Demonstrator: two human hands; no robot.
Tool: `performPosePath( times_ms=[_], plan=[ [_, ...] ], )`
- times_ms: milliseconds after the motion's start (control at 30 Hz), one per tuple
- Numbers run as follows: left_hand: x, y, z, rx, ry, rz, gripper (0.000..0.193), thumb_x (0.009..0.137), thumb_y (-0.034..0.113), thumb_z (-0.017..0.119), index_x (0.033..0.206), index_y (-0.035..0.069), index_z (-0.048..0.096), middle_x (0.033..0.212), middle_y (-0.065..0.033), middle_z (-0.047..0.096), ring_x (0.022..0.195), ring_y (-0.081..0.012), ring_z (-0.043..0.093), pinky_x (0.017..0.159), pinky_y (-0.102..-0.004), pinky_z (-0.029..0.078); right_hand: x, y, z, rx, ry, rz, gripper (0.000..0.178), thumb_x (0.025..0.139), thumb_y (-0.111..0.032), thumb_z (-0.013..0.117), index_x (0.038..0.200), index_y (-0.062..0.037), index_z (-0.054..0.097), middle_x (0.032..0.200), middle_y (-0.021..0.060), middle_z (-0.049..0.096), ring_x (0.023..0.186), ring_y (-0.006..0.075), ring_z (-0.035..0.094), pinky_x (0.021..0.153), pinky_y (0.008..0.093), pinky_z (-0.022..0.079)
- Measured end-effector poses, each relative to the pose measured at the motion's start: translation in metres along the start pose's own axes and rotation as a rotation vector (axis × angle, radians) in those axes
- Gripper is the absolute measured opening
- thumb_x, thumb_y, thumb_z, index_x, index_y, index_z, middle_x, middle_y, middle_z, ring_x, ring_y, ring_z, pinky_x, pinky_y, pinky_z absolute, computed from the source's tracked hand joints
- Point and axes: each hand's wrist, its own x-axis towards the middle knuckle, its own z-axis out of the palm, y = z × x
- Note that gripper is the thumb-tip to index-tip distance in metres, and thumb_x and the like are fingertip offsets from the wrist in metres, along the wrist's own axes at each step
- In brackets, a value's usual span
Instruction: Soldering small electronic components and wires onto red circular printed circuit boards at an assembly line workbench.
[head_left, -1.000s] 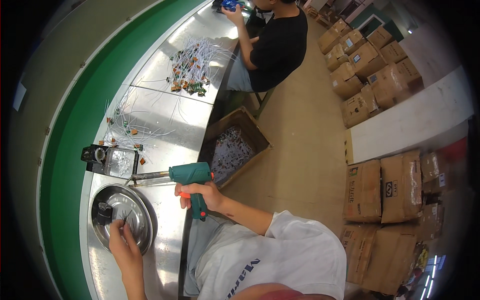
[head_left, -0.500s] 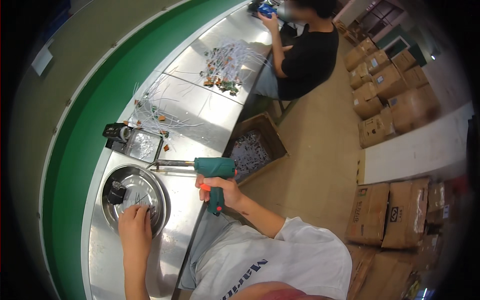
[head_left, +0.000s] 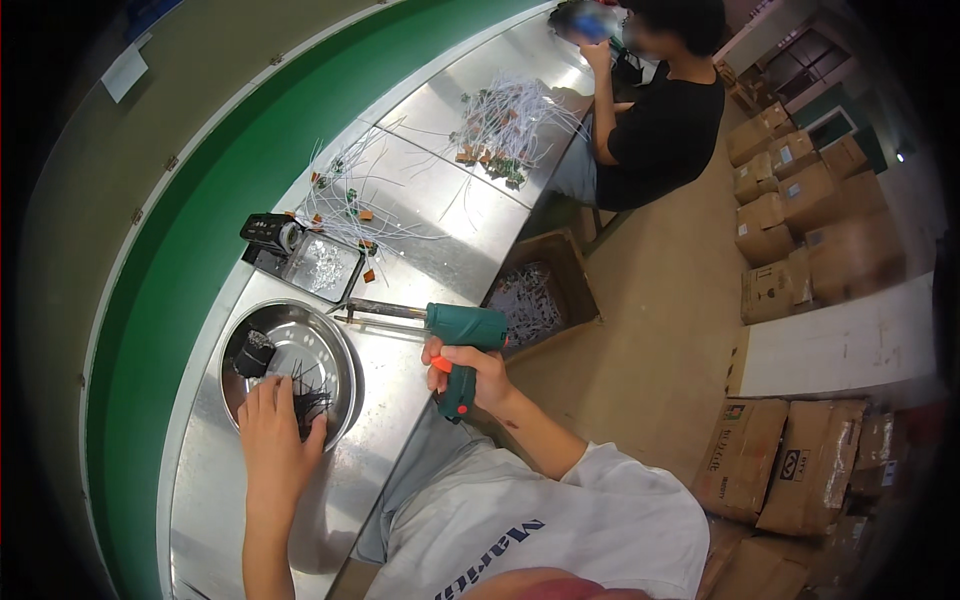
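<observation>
My right hand (head_left: 468, 372) is wrapped round the handle of a green soldering gun (head_left: 466, 326) with an orange trigger. The gun's long metal barrel points left, its tip close to the rim of a round steel bowl (head_left: 352, 372). Over the bowl's near side is my left hand (head_left: 272, 418), thumb spread from the fingers. Between thumb and fingers lies a loose bunch of short thin black wires (head_left: 311, 398) in the bowl; no firm grip on them shows. A tied black bundle with pale ends (head_left: 254, 354) rests against the bowl's far left wall.
Past the bowl are a metal tray (head_left: 326, 266) of silvery bits and a black device (head_left: 270, 232). White wires with small boards (head_left: 355, 205) and a larger pile (head_left: 505, 125) lie farther along the steel bench. A carton of scraps (head_left: 540, 300) stands beside it. A co-worker (head_left: 660, 130) sits beyond.
The view has shifted. My left hand's thumb has spread from its fingers, and the black wire bunch now shows beside them. My right hand still grips the soldering gun.
</observation>
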Motion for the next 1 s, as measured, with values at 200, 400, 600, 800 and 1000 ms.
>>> performPosePath(
  times_ms=[200, 400, 600, 800, 1000],
  plan=[
    [0.007, 0.0, 0.0, 0.066, -0.098, -0.037, 0.038, 0.074, 0.012, 0.07, 0.107, -0.003, 0.058, 0.105, -0.0154, 0.056, 0.101, -0.0334, 0.052, 0.088, -0.0423, 0.04, -0.002, 0.003, -0.002, -0.001, 0.01, 0.007, 0.025, 0.084, -0.021, 0.055, 0.092, 0.0017, 0.061, 0.093, 0.014, 0.061, 0.064, 0.0223, 0.065, 0.055, 0.0279, 0.05],
    [0.01, -0.001, 0.003, 0.156, -0.051, 0.051, 0.021, 0.075, 0.006, 0.066, 0.095, 0.0, 0.061, 0.097, -0.0131, 0.058, 0.094, -0.0305, 0.054, 0.087, -0.0424, 0.04, -0.001, 0.0, 0.0, -0.003, 0.008, 0.01, 0.024, 0.083, -0.022, 0.055, 0.092, 0.0009, 0.06, 0.092, 0.0131, 0.061, 0.065, 0.0207, 0.065, 0.055, 0.0272, 0.05],
    [0.017, -0.004, 0.009, 0.198, -0.075, 0.023, 0.012, 0.076, 0.003, 0.064, 0.088, 0.001, 0.062, 0.09, -0.0128, 0.059, 0.092, -0.0289, 0.056, 0.09, -0.0417, 0.04, 0.001, -0.001, -0.001, -0.007, -0.003, 0.013, 0.024, 0.083, -0.021, 0.055, 0.091, 0.0012, 0.06, 0.092, 0.0133, 0.06, 0.065, 0.0205, 0.065, 0.056, 0.027, 0.05],
    [0.016, -0.006, 0.011, 0.215, -0.036, 0.071, 0.012, 0.076, 0.001, 0.062, 0.088, 0.002, 0.061, 0.087, -0.0131, 0.059, 0.091, -0.0292, 0.056, 0.096, -0.0446, 0.038, -0.001, -0.003, 0.003, 0.04, 0.021, -0.017, 0.024, 0.081, -0.018, 0.059, 0.09, 0.0043, 0.062, 0.085, 0.0124, 0.063, 0.063, 0.0202, 0.065, 0.053, 0.0281, 0.05],
    [0.005, -0.012, 0.007, 0.171, -0.074, 0.085, 0.013, 0.076, 0.002, 0.062, 0.089, 0.002, 0.06, 0.086, -0.0122, 0.058, 0.09, -0.0302, 0.056, 0.097, -0.0465, 0.037, -0.003, 0.005, 0.001, -0.008, -0.015, 0.026, 0.025, 0.083, -0.021, 0.055, 0.093, 0.0019, 0.059, 0.092, 0.015, 0.061, 0.065, 0.021, 0.065, 0.056, 0.0273, 0.05]
  ],
)
